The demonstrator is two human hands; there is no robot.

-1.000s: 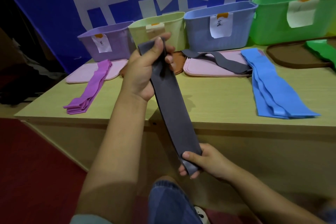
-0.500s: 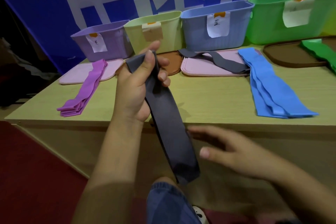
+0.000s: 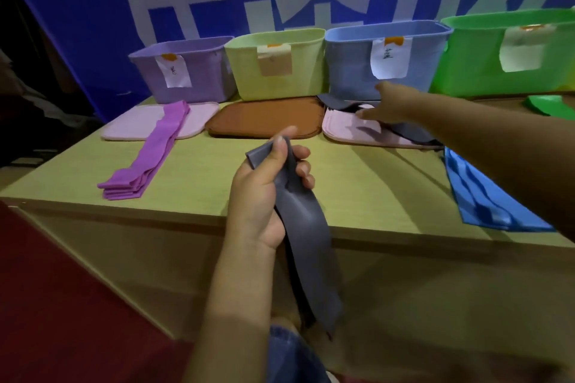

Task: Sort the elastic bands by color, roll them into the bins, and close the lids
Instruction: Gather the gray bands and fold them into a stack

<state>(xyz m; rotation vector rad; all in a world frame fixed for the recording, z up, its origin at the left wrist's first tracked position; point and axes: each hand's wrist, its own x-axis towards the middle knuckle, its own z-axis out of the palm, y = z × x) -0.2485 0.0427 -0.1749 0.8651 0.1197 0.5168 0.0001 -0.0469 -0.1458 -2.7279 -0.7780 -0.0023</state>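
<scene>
Our left hand (image 3: 267, 196) grips the top of a grey elastic band (image 3: 306, 246), thumb and fingers curled round its folded end, and the rest of the band hangs down past the front edge of the tabletop (image 3: 199, 183). Our right hand (image 3: 384, 104) reaches forward and to the right, fingers fairly straight, over a second grey band (image 3: 410, 130) that lies draped across the pink lid (image 3: 351, 134) in front of the blue bin (image 3: 351, 71). We cannot tell whether the fingertips already touch that band or have closed on it.

The coming move turns on this: the second grey band lies directly under and just beyond the right hand, its long axis running from the far left towards the near right, across the lid. The right hand is clearly the nearer one; the left is well apart from it, close to us.

Further out, a purple stack of bands (image 3: 149, 158) lies on the left, a blue stack (image 3: 485, 202) on the right, and a green band (image 3: 550, 104) at the far right edge.

Each bin carries a paper label. The blue bin's label (image 3: 389, 59) shows a handwritten character, which we judge to be the Chinese for blue; the labels on the purple bin (image 3: 186, 71), yellow-green bin (image 3: 277, 65) and green bin (image 3: 510, 56) are too blurred to read. The large white characters on the blue backdrop (image 3: 77, 9) are cut off.
</scene>
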